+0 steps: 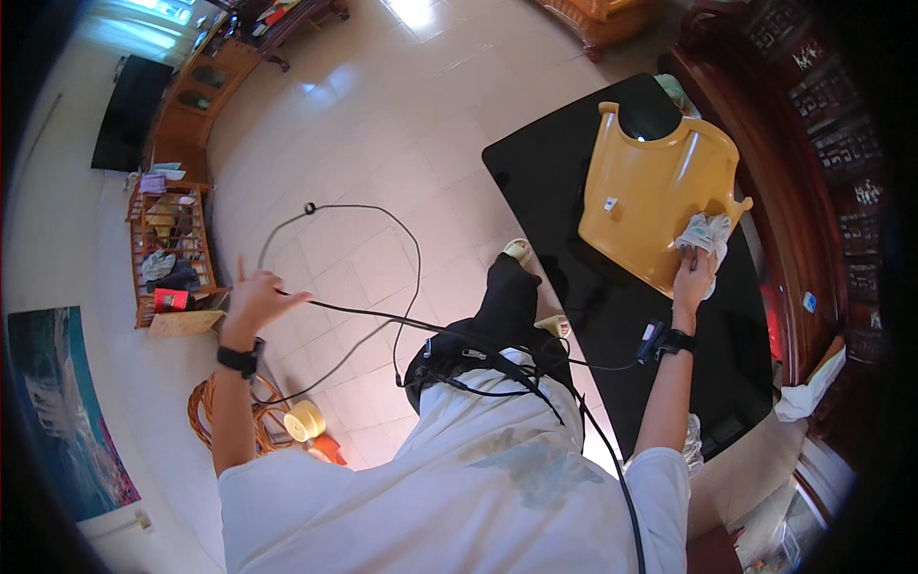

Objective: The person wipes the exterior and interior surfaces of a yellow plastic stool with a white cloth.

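A yellow plastic panel with a curved cutout [645,194] lies on a black glossy tabletop [531,165] at the right. My right hand [693,276] grips a crumpled white cloth or tissue [706,235] and presses it on the panel's near right part. A small white object [610,204] is on the panel's left part. Out to the left, my left hand [259,298] is raised over the floor, with a black cable [351,308] pinched at its fingers. The cable runs to my waist, and a loop of it hangs in front. Both wrists wear black straps.
Beyond the table's right side stands a dark carved wooden bench [774,215]. A wooden rack with bags [172,251] is against the left wall. Below it are coiled orange tubing [204,416] and a yellow roll [305,421]. More cable crosses my shirt and waist.
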`<state>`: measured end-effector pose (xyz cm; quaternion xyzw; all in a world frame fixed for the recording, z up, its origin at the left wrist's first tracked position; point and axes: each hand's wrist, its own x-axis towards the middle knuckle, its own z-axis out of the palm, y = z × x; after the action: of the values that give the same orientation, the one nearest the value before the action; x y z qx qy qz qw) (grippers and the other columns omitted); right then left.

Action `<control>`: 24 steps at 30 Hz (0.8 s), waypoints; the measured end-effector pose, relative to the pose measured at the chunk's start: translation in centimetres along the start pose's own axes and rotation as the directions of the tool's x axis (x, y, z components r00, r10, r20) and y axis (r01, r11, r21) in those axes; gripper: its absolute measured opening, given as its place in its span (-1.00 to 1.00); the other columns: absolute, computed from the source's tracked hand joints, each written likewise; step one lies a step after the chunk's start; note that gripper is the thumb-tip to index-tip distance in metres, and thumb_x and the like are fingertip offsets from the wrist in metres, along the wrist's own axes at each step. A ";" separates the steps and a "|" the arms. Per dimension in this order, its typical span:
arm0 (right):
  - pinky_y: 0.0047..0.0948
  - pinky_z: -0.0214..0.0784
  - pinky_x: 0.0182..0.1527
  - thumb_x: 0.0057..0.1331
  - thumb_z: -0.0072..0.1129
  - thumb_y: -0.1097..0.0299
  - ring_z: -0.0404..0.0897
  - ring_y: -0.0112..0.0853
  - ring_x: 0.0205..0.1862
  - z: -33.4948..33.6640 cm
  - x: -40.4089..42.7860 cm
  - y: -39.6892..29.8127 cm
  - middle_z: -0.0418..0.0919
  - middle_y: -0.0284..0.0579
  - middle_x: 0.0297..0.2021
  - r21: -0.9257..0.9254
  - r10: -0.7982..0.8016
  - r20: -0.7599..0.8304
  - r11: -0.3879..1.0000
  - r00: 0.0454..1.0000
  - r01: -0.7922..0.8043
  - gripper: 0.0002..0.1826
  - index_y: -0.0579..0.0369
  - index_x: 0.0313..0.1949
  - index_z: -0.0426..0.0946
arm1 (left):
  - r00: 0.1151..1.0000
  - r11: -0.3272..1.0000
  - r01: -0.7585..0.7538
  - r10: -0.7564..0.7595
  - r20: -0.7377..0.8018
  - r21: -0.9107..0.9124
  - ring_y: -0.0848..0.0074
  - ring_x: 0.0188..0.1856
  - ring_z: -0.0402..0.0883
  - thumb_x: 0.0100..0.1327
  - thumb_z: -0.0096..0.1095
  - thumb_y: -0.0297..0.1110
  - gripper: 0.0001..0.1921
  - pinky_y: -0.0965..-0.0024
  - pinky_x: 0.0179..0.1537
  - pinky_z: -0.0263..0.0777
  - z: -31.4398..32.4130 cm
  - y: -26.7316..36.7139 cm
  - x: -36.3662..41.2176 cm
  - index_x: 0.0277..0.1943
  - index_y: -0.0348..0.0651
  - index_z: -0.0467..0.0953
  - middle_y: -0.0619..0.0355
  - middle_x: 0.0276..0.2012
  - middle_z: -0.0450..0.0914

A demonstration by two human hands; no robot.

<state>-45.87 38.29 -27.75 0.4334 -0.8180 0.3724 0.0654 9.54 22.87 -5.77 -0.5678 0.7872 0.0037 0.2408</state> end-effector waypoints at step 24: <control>-0.24 0.14 -0.10 0.14 -0.06 0.36 0.28 -0.03 -0.14 -0.3 1.6 -0.5 0.36 0.11 -0.23 -0.099 -0.048 0.083 0.993 0.995 0.056 -0.76 0.23 -0.25 0.41 | 0.347 0.351 0.398 0.798 0.493 -0.848 0.30 -0.37 0.48 0.01 0.09 -0.34 -0.80 0.32 -0.36 0.31 12.5 13.8 -19.6 -0.45 -0.35 0.46 -0.07 -0.42 0.50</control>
<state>-46.58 37.31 -26.56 0.4655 -0.8262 0.3107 0.0638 6.59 48.77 -13.01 -0.3486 0.4412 0.7822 0.2682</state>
